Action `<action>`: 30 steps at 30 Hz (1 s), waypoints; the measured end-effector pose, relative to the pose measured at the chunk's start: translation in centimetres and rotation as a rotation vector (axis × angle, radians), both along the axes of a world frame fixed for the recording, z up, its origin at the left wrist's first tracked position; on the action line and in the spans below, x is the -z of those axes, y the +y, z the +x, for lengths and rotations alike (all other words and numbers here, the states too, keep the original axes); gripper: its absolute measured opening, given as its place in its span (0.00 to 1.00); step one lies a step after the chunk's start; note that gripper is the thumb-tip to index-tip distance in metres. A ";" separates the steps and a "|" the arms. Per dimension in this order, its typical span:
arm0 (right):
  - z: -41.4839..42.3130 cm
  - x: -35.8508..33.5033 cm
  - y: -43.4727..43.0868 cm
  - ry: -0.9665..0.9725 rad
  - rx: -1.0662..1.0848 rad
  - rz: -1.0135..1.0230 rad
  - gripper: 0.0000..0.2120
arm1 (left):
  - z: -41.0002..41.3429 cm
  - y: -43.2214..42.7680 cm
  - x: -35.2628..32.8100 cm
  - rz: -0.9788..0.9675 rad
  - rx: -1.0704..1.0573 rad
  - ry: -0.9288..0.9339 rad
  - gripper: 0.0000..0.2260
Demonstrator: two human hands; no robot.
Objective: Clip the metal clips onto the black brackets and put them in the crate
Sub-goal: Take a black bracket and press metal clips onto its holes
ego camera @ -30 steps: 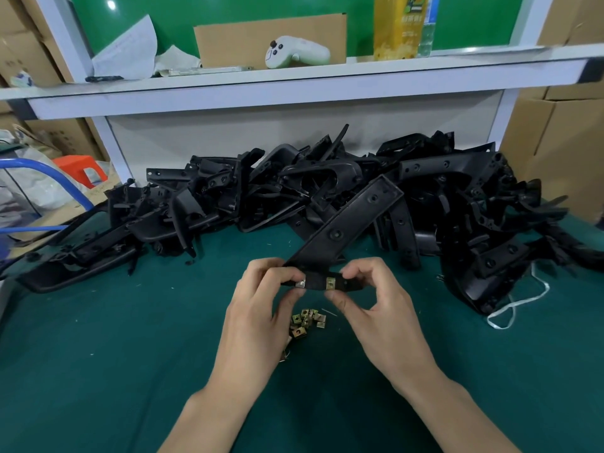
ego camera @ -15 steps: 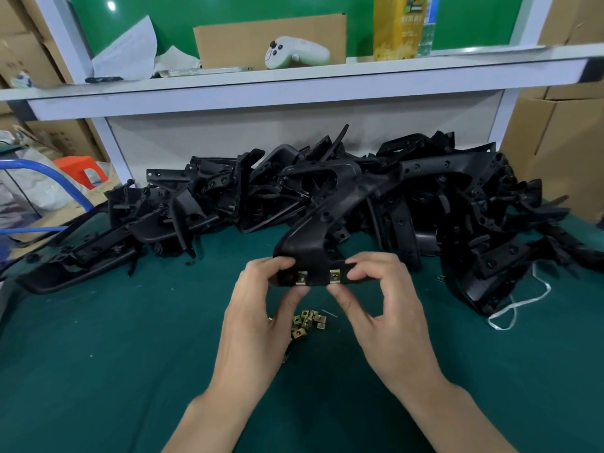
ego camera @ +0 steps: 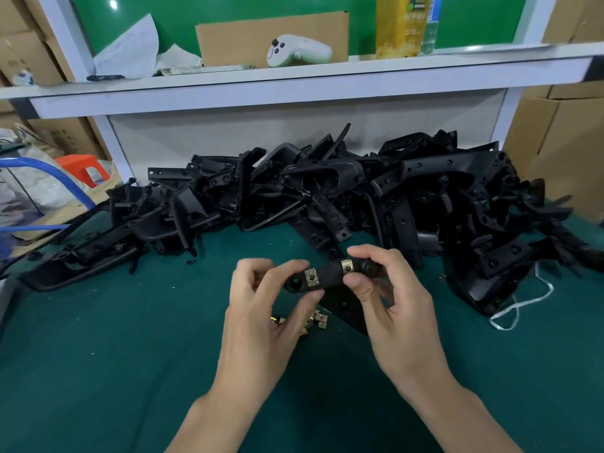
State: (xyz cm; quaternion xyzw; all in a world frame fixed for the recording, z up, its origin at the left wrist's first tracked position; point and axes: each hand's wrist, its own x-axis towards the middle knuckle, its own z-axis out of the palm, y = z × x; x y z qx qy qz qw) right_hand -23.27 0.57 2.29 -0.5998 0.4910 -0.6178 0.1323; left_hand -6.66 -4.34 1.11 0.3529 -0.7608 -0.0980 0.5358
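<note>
Left grip (ego camera: 261,308), right grip (ego camera: 395,305) pinch bracket (ego camera: 327,276) near clips (ego camera: 315,322).

Both forearms come in from the near edge, hands raised side by side. Left hand (ego camera: 261,308) pinches the left end of the bracket (ego camera: 327,276) between thumb and forefinger. Right hand (ego camera: 395,305) pinches the right end likewise, with the other fingers curled.

green bench mat (ego camera: 98,371), black bracket heap (ego camera: 327,191), loose metal clips (ego camera: 318,322)
</note>
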 end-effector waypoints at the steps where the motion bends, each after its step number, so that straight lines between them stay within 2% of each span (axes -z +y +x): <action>1: 0.0 -0.2 0.2 0.003 -0.013 -0.001 0.09 | 0.1 0.0 0.0 -0.010 0.003 0.006 0.14; 5: 0.0 -0.7 0.5 0.001 -0.101 0.085 0.11 | 0.0 0.8 0.3 0.171 0.083 0.038 0.15; 12: -0.4 -0.5 0.3 0.071 -0.060 0.194 0.13 | 0.0 0.7 0.8 0.161 0.121 -0.080 0.11; 20: 0.0 0.2 0.1 0.171 0.024 0.171 0.12 | -0.4 0.2 1.4 0.149 0.130 -0.017 0.12; 27: 0.1 0.0 0.3 0.147 0.035 0.188 0.11 | -0.6 0.3 2.1 0.187 0.116 0.015 0.13; 30: 0.4 -0.7 0.7 0.090 -0.006 0.214 0.11 | -0.7 0.8 1.8 0.220 0.131 0.064 0.09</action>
